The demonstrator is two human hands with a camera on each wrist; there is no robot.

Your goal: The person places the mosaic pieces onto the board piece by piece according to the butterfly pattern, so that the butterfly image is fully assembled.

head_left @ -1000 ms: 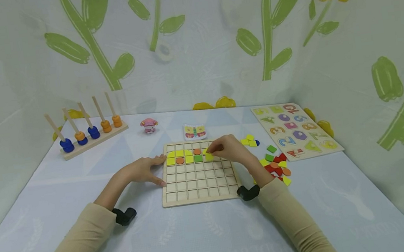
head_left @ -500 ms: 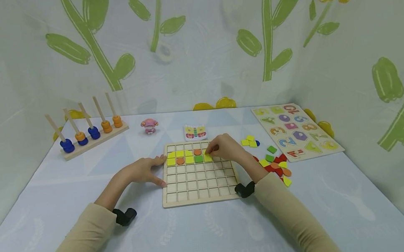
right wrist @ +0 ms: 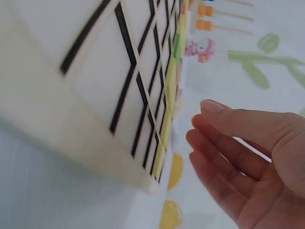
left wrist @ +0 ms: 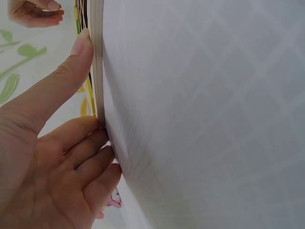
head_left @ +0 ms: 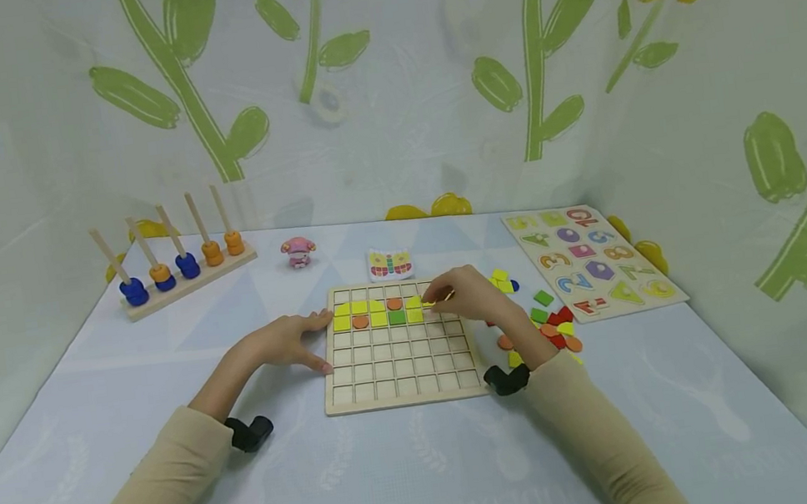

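Observation:
A wooden grid board (head_left: 403, 368) lies on the table, with yellow tiles (head_left: 378, 320), a green square (head_left: 396, 317) and orange discs (head_left: 361, 322) in its far rows. My left hand (head_left: 284, 340) rests against the board's left edge, thumb and fingertips touching it, as the left wrist view also shows. Over the board's far right part hovers my right hand (head_left: 471, 294), fingers loosely bent. Nothing shows between thumb (right wrist: 228, 117) and fingers in the right wrist view. Yellow tiles beside its fingertips are partly hidden in the head view.
Loose coloured tiles (head_left: 548, 331) lie to the right of the board, partly behind the right forearm. A butterfly picture card (head_left: 390, 264) is behind the board. Farther out are a number puzzle (head_left: 590, 263), a pink figurine (head_left: 298, 251) and a bead stacker (head_left: 187, 278).
My right hand has let go of a yellow tile, which stays on the board, and has shifted right with its fingers parted. The left hand keeps its place.

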